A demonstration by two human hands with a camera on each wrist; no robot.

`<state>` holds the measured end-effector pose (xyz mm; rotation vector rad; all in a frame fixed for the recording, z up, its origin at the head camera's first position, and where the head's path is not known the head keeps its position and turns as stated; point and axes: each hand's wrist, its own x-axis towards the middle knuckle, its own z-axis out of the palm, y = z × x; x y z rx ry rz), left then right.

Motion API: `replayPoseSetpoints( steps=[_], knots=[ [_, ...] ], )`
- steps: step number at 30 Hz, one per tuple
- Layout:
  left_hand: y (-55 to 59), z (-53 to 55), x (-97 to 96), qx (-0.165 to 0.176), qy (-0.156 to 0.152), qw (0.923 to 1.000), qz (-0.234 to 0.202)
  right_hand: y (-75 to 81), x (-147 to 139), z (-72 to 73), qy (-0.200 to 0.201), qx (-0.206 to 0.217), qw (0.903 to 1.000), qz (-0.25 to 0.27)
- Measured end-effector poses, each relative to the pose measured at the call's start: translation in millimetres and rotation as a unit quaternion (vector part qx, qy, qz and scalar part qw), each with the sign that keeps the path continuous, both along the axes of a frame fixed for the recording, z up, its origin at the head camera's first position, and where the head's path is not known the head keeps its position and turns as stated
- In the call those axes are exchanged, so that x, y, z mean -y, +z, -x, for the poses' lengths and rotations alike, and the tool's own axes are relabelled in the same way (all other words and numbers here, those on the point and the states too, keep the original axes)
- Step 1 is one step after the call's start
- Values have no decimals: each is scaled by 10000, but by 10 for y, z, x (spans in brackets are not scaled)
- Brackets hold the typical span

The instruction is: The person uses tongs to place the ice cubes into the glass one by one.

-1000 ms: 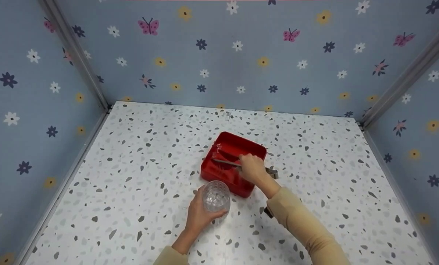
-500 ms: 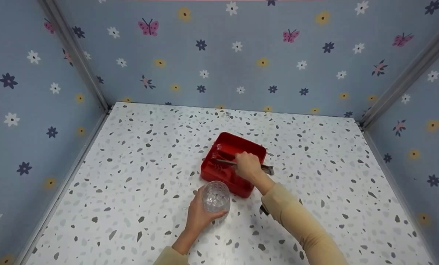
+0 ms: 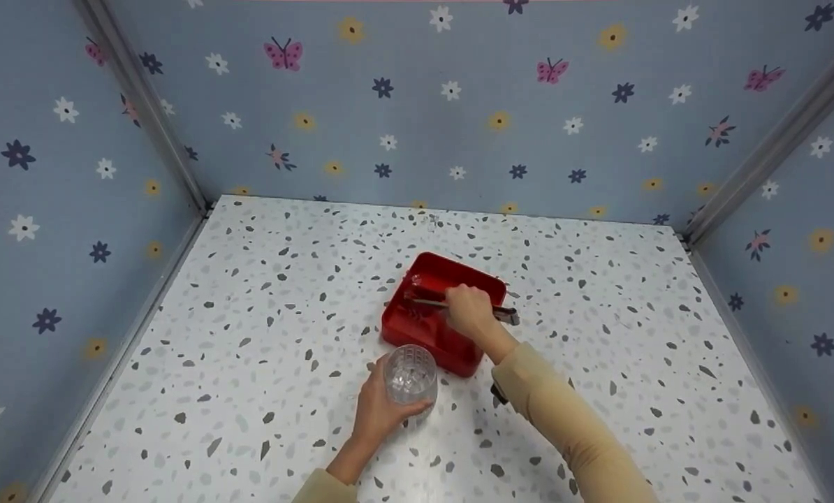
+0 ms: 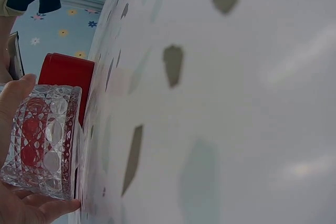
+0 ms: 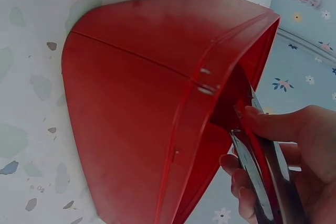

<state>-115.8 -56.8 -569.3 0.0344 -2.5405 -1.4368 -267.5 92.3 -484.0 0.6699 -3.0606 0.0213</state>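
In the head view my left hand [image 3: 378,409] grips a clear cut-glass tumbler [image 3: 411,377] that stands upright in front of the red box [image 3: 396,334]. The left wrist view shows its faceted side, the thumb [image 4: 18,90] on one side and fingers on the other. My right hand [image 3: 469,311] holds metal tongs [image 5: 268,177] over the open red box, thumb and fingers pressing both arms. The tips of the tongs reach down inside the box near its left wall, beside a small clear piece [image 3: 415,279]. What lies between the tips is too small to make out.
A white speckled tabletop [image 3: 284,314] lies beneath everything, bounded by blue flowered panels [image 3: 417,105] at the back and sides. A dark strap [image 3: 499,394] shows under the right sleeve. The tumbler stands close to the box's near side.
My right hand has shifted slightly left and away, and the tongs' tips have moved a little farther back in the box. The left hand and tumbler have stayed put.
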Motion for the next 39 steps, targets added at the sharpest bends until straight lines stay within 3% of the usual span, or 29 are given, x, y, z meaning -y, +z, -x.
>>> replayPoseSetpoints(
  steps=[16, 39],
  knots=[
    [-6, 7, -2, -263, -53, 9996, -7, -32, -18, 2, -39, -276, 9994, 201],
    [-7, 21, 0, -112, 5, 9999, 25, -99, -50, 9, 94, -606, 9966, 550]
  ],
)
